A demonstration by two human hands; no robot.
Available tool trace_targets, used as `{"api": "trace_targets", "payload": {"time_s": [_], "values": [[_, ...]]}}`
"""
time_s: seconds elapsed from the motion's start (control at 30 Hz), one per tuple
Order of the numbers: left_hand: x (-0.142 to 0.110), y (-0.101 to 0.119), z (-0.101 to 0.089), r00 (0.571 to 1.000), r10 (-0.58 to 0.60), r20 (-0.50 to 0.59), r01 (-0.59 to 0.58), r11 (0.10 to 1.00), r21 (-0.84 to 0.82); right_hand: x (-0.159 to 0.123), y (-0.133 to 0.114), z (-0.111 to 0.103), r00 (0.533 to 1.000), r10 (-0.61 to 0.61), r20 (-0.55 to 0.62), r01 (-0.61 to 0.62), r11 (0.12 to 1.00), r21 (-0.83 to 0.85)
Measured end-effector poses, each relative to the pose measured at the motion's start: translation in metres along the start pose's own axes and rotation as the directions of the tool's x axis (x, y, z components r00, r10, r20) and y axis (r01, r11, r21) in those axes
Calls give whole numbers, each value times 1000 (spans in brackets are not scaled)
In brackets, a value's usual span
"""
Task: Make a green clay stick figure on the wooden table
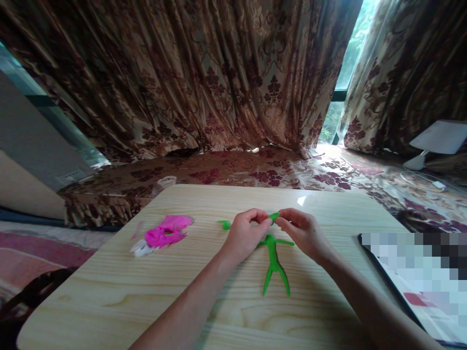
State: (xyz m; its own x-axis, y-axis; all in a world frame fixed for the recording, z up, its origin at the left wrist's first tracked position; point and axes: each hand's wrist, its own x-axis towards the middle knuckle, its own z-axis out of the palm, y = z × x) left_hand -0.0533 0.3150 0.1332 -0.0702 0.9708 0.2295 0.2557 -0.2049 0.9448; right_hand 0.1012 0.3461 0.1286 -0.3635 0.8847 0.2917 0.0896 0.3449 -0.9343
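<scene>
Between the fingertips of my left hand (249,229) and my right hand (301,228) is a small green piece of modelling clay (273,217). Both hands pinch it, one from each side. Just below them, a green clay figure (273,257) lies flat on the table, with thin arms and two spread legs. Part of its left arm is hidden behind my left hand. Another small green clay piece (226,225), a lump with a thin strand, lies left of my left hand.
On the wood-grain table (175,296), a crumpled pink wrapper (170,232) with green bits lies at left. A dark-edged flat object (412,296), partly pixelated, is at right. Behind stand patterned curtains (204,78) and a white lamp (440,137).
</scene>
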Motion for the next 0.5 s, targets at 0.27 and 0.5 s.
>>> {"api": "trace_targets", "payload": {"time_s": [0.27,0.5], "values": [[-1,2,1,1000,15,5,-14,1000,-22,-1,-1,0,999,-1,35,5,996,-87],[0,2,0,999,-32,-36,29,996,-79,-2,-8,-2,1000,-2,22,5,992,-125]]}}
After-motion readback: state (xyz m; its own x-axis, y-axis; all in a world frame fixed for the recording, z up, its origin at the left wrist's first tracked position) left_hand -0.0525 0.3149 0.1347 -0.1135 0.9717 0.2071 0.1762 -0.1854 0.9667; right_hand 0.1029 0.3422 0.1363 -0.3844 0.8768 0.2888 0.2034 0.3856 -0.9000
